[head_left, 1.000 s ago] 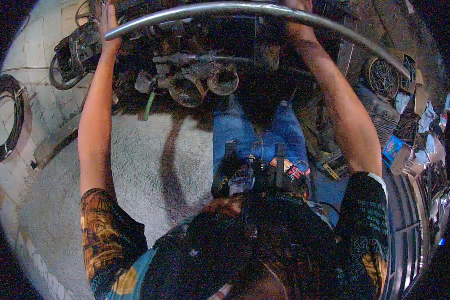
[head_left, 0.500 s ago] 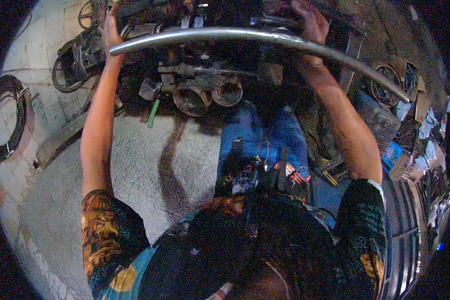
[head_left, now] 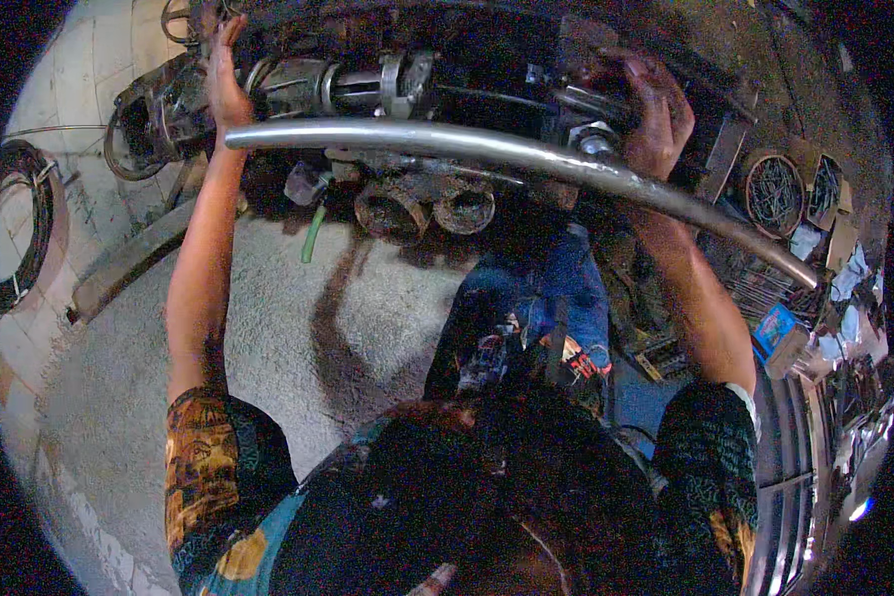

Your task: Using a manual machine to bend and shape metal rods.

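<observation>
A long shiny metal bar crosses in front of me, from my left wrist to the right side. It looks curved and hides part of both wrists. My left hand lies beyond the bar's left end, fingers stretched out along the side of a dark machine. My right hand is just beyond the bar, with fingers bent but apart, close to a shiny nut-like fitting. Nothing shows in either palm. Whether the right fingertips touch the machine is hard to see in the dark.
Below the machine are two rusty round cups and a green-handled tool. A black coil lies at left by a long beam. To the right are a basket of thin metal pieces, a blue box and dark slats.
The bar has come nearer to me, its right end most. My right hand has moved nearer and rightward, its fingers now more bent; the left hand has shifted only slightly. The view has shifted a little.
</observation>
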Demonstrator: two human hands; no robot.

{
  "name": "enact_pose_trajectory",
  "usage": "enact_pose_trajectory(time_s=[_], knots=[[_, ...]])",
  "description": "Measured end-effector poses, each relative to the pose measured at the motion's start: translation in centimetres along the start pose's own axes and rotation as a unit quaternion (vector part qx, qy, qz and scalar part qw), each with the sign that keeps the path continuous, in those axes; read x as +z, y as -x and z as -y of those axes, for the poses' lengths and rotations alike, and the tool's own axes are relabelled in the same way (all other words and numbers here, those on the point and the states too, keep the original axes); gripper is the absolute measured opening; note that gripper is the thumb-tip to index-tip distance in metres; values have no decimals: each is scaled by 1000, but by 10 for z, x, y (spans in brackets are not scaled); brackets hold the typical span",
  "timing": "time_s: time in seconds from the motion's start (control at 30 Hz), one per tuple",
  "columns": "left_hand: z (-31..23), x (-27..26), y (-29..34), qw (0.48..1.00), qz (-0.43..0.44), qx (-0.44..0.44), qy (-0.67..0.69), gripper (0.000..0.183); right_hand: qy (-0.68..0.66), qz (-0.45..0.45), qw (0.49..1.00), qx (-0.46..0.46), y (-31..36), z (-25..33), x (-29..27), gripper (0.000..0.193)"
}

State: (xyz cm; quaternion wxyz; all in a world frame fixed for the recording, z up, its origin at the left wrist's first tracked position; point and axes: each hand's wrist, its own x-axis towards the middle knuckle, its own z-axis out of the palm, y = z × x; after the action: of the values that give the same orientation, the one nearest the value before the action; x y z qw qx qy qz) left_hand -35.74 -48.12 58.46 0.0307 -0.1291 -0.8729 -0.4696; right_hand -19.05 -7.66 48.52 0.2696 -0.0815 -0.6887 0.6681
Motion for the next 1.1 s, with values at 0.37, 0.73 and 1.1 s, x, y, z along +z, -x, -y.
enact_pose_trajectory(time_s=[0.37,0.73,1.1], knots=[[-6,-5,14,961,-37,137,-239,46,-111,-2,980,166,7,52,34,21],[-6,-11,25,984,71,35,-160,48,-85,126,988,-24,27,29,24,41],[-20,4,13,973,87,194,-93,52,-8,75,997,0,40,40,14,33]])
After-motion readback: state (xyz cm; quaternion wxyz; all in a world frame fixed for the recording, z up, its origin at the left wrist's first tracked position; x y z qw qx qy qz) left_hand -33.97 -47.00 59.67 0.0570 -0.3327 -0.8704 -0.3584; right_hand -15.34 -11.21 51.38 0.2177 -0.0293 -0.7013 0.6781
